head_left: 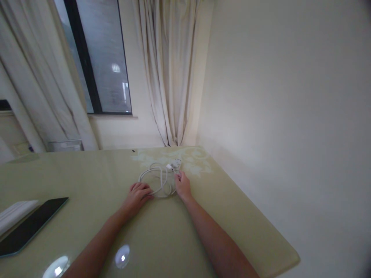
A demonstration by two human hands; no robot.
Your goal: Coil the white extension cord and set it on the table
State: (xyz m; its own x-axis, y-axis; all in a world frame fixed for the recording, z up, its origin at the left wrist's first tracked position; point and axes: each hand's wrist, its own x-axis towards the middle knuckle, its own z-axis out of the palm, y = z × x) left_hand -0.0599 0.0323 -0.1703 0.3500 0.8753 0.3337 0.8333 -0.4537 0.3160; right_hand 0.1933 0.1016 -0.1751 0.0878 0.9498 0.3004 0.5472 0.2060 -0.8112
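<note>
A loosely looped white cable (161,179) lies on the pale green tabletop, its loops between my two hands. At its far right end sit a white plug-like piece (175,164) and a small white connector; their exact kind is too blurred to tell. My left hand (138,195) is closed over the left side of the loops, palm down, low against the table. On the right, my right hand (183,186) pinches the cable just below the white end piece, thumb side up. Parts of the cable are hidden under the fingers of both hands.
The glossy table (246,227) ends along a slanting right edge beside a white wall (284,116). At left lie a flat black panel (33,224) and a white object (17,214). A small dark item (133,151) rests at the far edge. Curtains (171,69) hang behind.
</note>
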